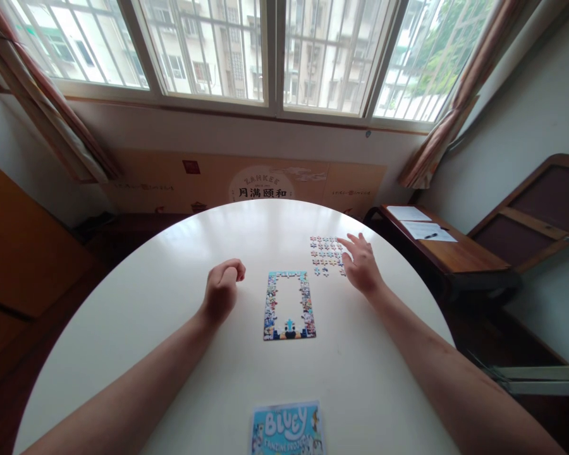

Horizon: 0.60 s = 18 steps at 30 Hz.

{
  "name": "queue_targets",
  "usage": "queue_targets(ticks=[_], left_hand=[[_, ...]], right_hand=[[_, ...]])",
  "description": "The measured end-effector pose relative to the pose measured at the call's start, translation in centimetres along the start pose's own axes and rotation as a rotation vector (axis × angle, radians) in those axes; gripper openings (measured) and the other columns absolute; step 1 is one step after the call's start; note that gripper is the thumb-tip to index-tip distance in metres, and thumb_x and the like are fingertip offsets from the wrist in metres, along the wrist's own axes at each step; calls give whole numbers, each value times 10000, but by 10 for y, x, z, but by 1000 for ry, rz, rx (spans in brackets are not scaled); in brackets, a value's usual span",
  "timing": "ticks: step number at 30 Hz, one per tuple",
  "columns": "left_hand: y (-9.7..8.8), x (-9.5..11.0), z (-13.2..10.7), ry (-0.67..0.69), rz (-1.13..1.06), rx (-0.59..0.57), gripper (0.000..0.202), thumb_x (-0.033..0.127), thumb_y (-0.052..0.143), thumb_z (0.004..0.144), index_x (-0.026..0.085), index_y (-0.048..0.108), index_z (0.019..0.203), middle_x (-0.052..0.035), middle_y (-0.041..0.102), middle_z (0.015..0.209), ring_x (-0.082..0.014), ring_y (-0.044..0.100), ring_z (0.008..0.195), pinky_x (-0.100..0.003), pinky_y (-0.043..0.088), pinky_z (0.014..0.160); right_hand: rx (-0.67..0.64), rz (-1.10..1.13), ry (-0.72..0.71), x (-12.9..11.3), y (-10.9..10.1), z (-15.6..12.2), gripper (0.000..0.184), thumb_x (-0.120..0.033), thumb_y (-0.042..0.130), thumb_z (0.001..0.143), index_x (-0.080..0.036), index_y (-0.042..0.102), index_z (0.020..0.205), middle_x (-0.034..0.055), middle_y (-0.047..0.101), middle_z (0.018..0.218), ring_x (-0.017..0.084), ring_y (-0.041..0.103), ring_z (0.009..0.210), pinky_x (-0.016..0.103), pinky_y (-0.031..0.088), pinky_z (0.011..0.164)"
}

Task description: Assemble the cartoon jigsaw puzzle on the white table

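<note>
My left hand (224,287) is curled into a fist on the white table, left of a partly assembled jigsaw puzzle (269,316). Nothing sticks out from its fingers. The puzzle has a joined border around a bare middle, with a few pieces fitted at its lower edge. My right hand (361,262), fingers spread, is over the right edge of a group of loose jigsaw pieces (323,254) laid out in rows. Its fingers partly cover the pieces on that side. Close to me lies a blue picture card (288,430) with "Bluey" lettering, cut off by the frame.
The round white table (137,303) curves away toward the windows. To its right stands a low wooden table (478,253) with paper sheets (429,230) and a dark pen on it. A wooden chair back (535,208) rises behind that. Curtains (443,136) hang beside the windows.
</note>
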<state>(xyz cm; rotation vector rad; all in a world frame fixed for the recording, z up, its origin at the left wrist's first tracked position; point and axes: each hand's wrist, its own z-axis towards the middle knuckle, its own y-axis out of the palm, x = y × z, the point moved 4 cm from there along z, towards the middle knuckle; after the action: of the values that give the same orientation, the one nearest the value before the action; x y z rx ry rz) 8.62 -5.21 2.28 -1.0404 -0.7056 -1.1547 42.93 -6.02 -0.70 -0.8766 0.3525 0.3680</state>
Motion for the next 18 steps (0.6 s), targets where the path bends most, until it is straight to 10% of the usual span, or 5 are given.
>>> queue_targets(ticks=[18], left_hand=[[0,-12,3,-6,121,-19,109,241,368,517,226,467,474,-3,486,510,-179,466,571,-312,346,586]], right_hand=[[76,14,76,7,-25,24,308,-217,598,824,-226,821,1037,131,610,1429,420,332,1494,681,295,1172]])
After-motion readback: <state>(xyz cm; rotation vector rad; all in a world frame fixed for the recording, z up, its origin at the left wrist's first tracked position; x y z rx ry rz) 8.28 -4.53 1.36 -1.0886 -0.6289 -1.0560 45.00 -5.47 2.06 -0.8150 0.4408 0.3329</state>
